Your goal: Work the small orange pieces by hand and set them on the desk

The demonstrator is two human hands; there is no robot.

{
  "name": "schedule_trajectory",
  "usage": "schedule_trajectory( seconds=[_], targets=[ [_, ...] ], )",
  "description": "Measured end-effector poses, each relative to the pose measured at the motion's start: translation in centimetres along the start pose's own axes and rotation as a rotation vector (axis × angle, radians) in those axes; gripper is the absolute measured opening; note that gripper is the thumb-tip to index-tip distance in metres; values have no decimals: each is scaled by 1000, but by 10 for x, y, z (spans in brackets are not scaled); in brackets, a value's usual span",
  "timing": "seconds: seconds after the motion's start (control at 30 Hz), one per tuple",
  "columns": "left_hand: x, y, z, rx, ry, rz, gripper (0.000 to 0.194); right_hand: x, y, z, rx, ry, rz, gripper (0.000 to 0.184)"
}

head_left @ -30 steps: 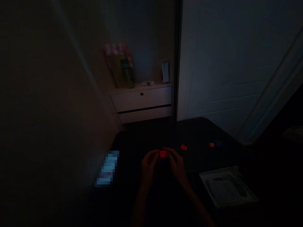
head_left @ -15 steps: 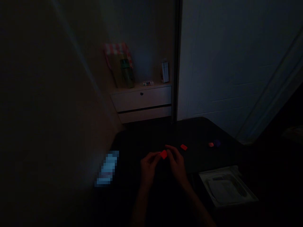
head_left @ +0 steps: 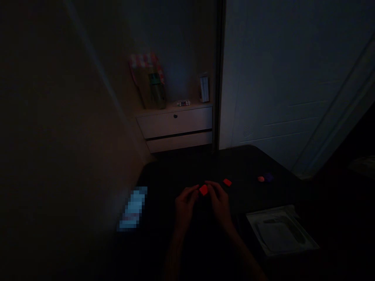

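In dim light, a small bright red block (head_left: pixel 203 190), perhaps soft clay, is held above the dark table (head_left: pixel 175 169). My left hand (head_left: pixel 185 201) pinches its left side with thumb and forefinger. From the right, my right hand (head_left: pixel 218 199) has its fingertips closed on the same block. A second flat red piece (head_left: pixel 227 182) lies on the table just beyond my right hand. Further right, a pinkish-orange lump (head_left: pixel 261 179) sits against a dark purple lump (head_left: pixel 269 177). What the pieces are made of is too dark to tell for sure.
A pale, shallow tray or package (head_left: pixel 281 230) lies at the right front. At the left glows a pixelated bright rectangle (head_left: pixel 133 208). Behind the table stand a drawer unit (head_left: pixel 178 121) with a green-capped bottle (head_left: pixel 158 91) on top, and a white door panel (head_left: pixel 269 78).
The red block has been turned between my fingertips, from square-on to tilted cornerwise, and has shifted slightly right. Both hands keep hold of it; the other pieces stay put.
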State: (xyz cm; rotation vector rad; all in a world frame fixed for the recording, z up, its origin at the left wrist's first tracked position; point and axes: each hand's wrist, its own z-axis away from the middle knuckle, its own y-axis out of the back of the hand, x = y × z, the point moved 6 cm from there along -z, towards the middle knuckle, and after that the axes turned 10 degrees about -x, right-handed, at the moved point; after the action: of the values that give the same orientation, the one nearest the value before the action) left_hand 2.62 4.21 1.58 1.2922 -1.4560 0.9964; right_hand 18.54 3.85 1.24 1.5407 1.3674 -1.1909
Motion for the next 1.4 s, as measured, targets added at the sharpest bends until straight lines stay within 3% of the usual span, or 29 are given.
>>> schedule_trajectory(
  seconds=[0.17, 0.57, 0.87, 1.07, 1.4],
  targets=[
    [4, -4, -1, -66, -18, -48, 24, 0, -2, -1, -29, 3, -15, 28],
    [0, 2, -1, 44, -19, -24, 16, -4, -3, 1, -14, -2, -2, 29],
    [-12, 7, 1, 116, 58, 24, 25, -2, 0, 2, 17, -19, -2, 30],
    [-14, 5, 0, 80, 77, 77, 34, 0, 0, 2, 24, -24, -31, 32],
    [-9, 2, 1, 49, 62, 94, 32, -3, -4, 5, -56, 1, -19, 31]
  ],
)
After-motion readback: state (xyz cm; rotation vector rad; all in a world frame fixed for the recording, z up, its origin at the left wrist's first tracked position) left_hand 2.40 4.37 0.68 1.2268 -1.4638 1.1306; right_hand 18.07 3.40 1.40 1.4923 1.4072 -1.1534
